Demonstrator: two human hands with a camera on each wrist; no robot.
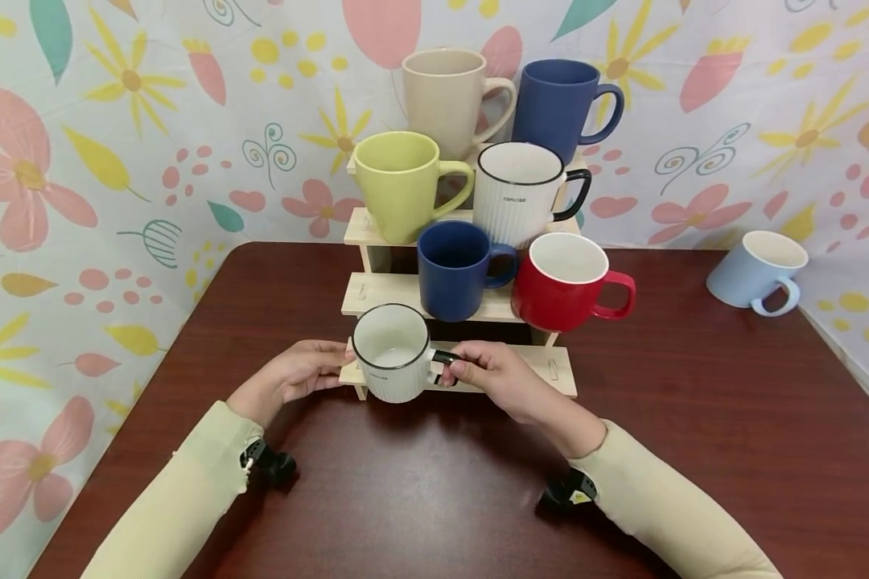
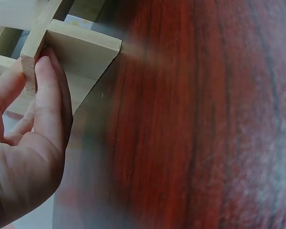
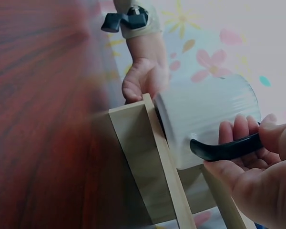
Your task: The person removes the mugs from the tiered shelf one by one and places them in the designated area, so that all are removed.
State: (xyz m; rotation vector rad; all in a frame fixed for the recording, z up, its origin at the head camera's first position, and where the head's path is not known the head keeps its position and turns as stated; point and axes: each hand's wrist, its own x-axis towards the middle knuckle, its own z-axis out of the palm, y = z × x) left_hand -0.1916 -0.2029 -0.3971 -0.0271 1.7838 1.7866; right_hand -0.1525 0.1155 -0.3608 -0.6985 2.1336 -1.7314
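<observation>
A white ribbed mug (image 1: 394,362) with a black rim and black handle is at the left end of the lowest step of a wooden stepped rack (image 1: 561,374). My right hand (image 1: 500,374) grips its handle (image 3: 229,147), fingers curled through it. In the right wrist view the mug's base is at the step's board, slightly tilted; whether it bears fully on the board is hard to tell. My left hand (image 1: 300,374) pinches the left end of that lowest board (image 2: 31,67) between thumb and fingers.
Higher steps carry a navy mug (image 1: 452,273), a red mug (image 1: 558,289), a yellow-green mug (image 1: 397,189), another white mug (image 1: 514,201), a beige mug (image 1: 442,104) and a blue mug (image 1: 553,108). A light blue mug (image 1: 749,273) lies tilted at the table's right back.
</observation>
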